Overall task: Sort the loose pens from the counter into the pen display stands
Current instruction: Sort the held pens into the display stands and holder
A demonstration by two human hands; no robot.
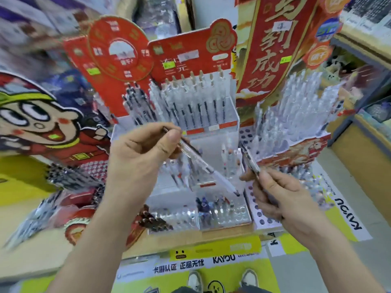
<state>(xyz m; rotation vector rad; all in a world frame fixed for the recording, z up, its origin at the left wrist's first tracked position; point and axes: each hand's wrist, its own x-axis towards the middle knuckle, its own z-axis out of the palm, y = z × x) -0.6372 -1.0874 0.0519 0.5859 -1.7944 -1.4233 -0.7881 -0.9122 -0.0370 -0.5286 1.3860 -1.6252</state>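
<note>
Head view: left hand [143, 153] pinched a slim clear-plastic pen with white end [208, 169], slanted over the near tiers of the clear acrylic stepped display stand [231, 118]. Right hand [281, 197] gripped a thin dark-barrelled pen [250, 159], just right.

Left hand [137, 153] pinches a clear pen [203, 163]; the upper barrel is hidden under thumb and fingers. Second pen [250, 160]: lower end buried in the right hand [277, 199], full length not visible. Cartoon cutout [42, 123] cut by left edge. Red banner [273, 45] runs past top edge. Upper-left shelves [31, 28] smeared, goods unreadable. Green price sticker [169, 64] illegible. Dark pens [69, 178] lower left blur together, uncountable. Forearms cut by bottom edge.
</note>
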